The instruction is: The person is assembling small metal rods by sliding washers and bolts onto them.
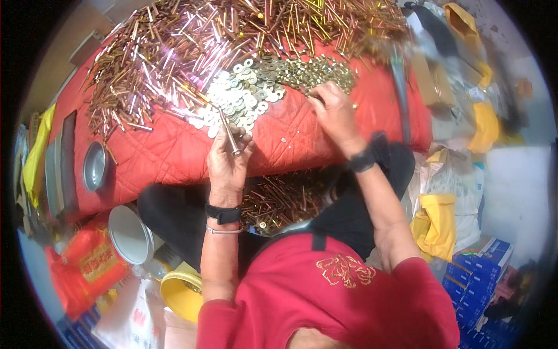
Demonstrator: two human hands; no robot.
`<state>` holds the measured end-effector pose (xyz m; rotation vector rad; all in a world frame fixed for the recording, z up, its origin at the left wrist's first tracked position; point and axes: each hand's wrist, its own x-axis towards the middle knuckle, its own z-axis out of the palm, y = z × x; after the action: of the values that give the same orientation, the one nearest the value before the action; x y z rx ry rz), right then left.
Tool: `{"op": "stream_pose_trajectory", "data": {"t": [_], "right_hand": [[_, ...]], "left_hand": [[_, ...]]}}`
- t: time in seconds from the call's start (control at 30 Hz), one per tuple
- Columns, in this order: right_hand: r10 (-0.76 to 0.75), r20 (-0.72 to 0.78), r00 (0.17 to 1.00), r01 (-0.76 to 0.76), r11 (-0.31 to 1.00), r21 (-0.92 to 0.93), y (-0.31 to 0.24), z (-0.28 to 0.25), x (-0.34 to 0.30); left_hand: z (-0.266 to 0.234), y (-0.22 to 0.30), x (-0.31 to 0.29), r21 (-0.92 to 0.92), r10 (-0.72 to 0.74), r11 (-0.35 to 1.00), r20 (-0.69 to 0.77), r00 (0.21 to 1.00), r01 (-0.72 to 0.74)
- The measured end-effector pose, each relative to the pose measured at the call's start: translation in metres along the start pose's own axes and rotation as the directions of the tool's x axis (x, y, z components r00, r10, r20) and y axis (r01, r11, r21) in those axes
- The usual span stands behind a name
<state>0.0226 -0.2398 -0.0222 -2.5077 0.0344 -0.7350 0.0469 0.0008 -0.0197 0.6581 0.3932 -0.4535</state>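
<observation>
My left hand [226,160] is closed around a long metal bolt [230,132], its head toward me and its shank pointing away over the washers. Just beyond that hand lies a heap of flat silver washers [247,96] on the red quilted cloth [279,136]. My right hand [336,113] hovers at the near edge of a pile of small brass-coloured nuts [314,72]. Its thumb and fingers are drawn together; whatever they hold is too small to make out. Behind both piles spreads a large mound of long coppery bolts [174,58].
More bolts [279,200] lie below the cloth's near edge, between my legs. A metal bowl [95,167] rests at the cloth's left side. At lower left are a white bucket [129,234] and a yellow bucket [177,294]. Yellow bags [436,224] and blue boxes [479,279] crowd the right.
</observation>
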Motion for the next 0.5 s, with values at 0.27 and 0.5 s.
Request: {"op": "stream_pose_trajectory", "data": {"t": [0.27, 0.5], "right_hand": [[-0.214, 0.136, 0.967, 0.252, 0.866, -0.431, 0.009, 0.020, 0.014], [-0.023, 0.176, 0.984, -0.039, 0.939, 0.341, -0.052, -0.002, -0.011]], "left_hand": [[-0.025, -0.013, -0.025, 0.156, -0.133, 0.981, 0.138, 0.981, 0.111], [-0.013, -0.018, -0.050, 0.474, 0.004, 0.877, 0.161, 0.987, -0.081]]}}
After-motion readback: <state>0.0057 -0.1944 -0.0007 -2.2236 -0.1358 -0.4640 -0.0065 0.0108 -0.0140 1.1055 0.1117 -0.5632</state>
